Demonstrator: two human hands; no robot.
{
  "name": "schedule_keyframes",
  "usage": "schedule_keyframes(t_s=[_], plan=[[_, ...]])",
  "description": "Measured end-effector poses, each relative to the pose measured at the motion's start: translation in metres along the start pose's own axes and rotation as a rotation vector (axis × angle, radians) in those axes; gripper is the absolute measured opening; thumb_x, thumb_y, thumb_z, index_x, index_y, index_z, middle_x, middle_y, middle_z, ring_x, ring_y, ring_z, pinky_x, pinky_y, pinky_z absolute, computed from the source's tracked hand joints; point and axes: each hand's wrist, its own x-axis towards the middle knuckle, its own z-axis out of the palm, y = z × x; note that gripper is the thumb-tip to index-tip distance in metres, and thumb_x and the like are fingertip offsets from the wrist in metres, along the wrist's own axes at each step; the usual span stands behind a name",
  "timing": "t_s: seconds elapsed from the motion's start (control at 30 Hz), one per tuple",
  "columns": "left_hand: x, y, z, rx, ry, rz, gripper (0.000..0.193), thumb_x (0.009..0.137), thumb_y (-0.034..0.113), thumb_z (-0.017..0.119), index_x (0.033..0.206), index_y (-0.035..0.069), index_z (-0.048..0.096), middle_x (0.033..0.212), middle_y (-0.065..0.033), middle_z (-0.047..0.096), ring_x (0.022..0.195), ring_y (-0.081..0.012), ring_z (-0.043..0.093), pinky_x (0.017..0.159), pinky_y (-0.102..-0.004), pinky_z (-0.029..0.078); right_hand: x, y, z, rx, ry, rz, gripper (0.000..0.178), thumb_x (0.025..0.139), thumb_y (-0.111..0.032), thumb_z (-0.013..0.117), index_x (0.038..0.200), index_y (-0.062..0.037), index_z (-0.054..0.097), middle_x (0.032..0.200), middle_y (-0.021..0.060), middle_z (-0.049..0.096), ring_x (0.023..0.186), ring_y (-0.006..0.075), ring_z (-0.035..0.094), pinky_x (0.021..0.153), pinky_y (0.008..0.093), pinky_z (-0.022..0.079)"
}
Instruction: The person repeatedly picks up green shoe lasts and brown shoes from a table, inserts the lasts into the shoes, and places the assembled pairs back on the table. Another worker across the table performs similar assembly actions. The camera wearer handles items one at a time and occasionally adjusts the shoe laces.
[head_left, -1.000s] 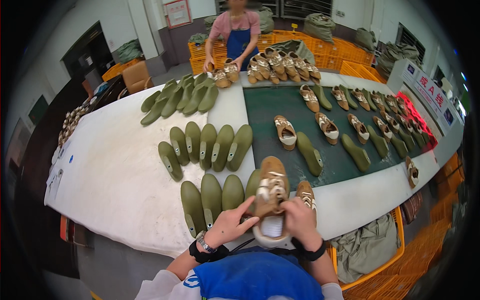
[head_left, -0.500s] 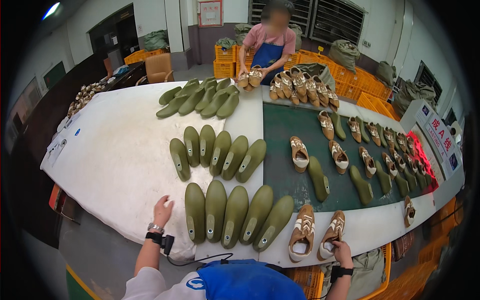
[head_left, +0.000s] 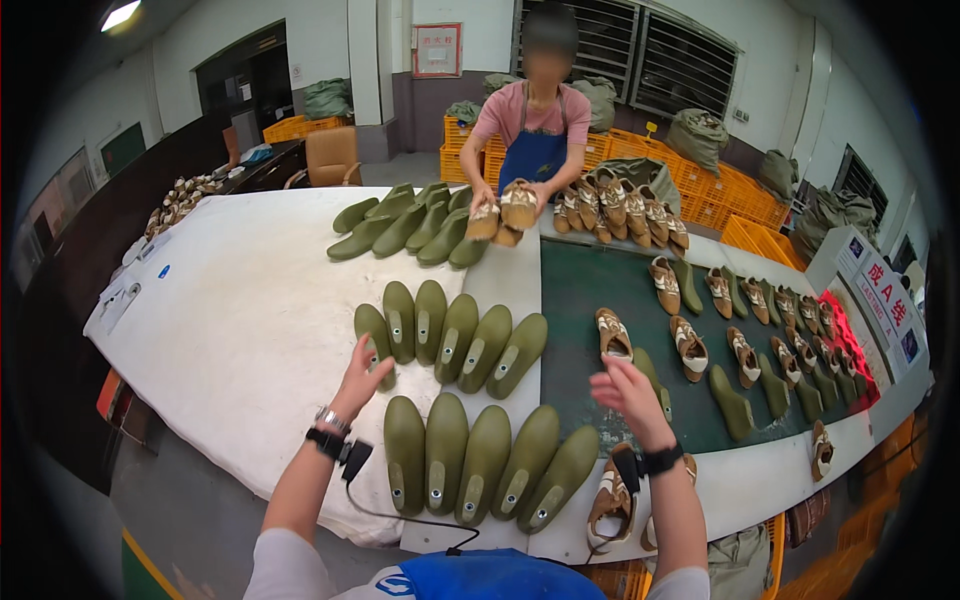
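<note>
My left hand (head_left: pixel 362 377) reaches out with fingers apart over the leftmost green shoe last (head_left: pixel 373 340) of the middle row; it holds nothing. My right hand (head_left: pixel 627 392) hovers open above the dark green mat (head_left: pixel 580 290), just below a brown and beige shoe (head_left: pixel 612 334). Near my right wrist, at the table's front edge, lie two brown and beige shoes (head_left: pixel 610 500). A front row of several green lasts (head_left: pixel 485 462) lies between my arms.
Across the table a person in a blue apron holds two shoes (head_left: pixel 505 208). More green lasts (head_left: pixel 410 225) lie at the far side, and several shoes (head_left: pixel 760 330) cover the mat to the right. Orange crates (head_left: pixel 700 190) stand behind.
Both hands have lifted from the table's front edge and moved forward. The left now hangs over the middle row of lasts, the right over the mat; the two shoes stay at the edge.
</note>
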Motion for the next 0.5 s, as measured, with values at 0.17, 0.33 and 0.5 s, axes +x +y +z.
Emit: schedule_keyframes(t_s=[0.17, 0.33, 0.5], plan=[[0.085, 0.047, 0.039, -0.106, -0.114, -0.09, 0.098, 0.086, 0.046, 0.068, 0.153, 0.011, 0.005, 0.151, -0.0241, 0.027, 0.137, -0.0288, 0.033, 0.107, -0.0416, 0.034, 0.121, -0.003, 0.058, 0.156, 0.009, 0.198, 0.059, 0.093, -0.045, 0.06, 0.141, -0.0191, 0.038, 0.127, 0.0111, 0.056, 0.107, 0.0215, 0.058, 0.088, 0.0379, 0.048], [0.176, 0.041, 0.068, -0.252, 0.053, -0.185, 0.094, 0.087, 0.05, 0.066, 0.152, 0.005, 0.015, 0.146, -0.0171, 0.037, 0.131, -0.0252, 0.041, 0.103, -0.0377, 0.039, 0.205, 0.025, 0.127, 0.381, 0.019, 0.396, 0.094, 0.081, -0.068, 0.061, 0.152, -0.0224, 0.02, 0.154, 0.0204, 0.024, 0.139, 0.0409, 0.026, 0.11, 0.06, 0.019], [0.184, 0.015, 0.089, -0.354, -0.468, -0.164, 0.056, 0.09, 0.037, 0.067, 0.13, 0.001, 0.048, 0.113, -0.007, 0.064, 0.095, -0.0134, 0.064, 0.081, -0.0289, 0.053, 0.235, 0.054, 0.177, 0.584, -0.246, 0.319, 0.053, 0.094, -0.044, 0.058, 0.136, -0.0116, 0.048, 0.127, 0.0072, 0.06, 0.117, 0.0258, 0.057, 0.098, 0.0515, 0.045]])
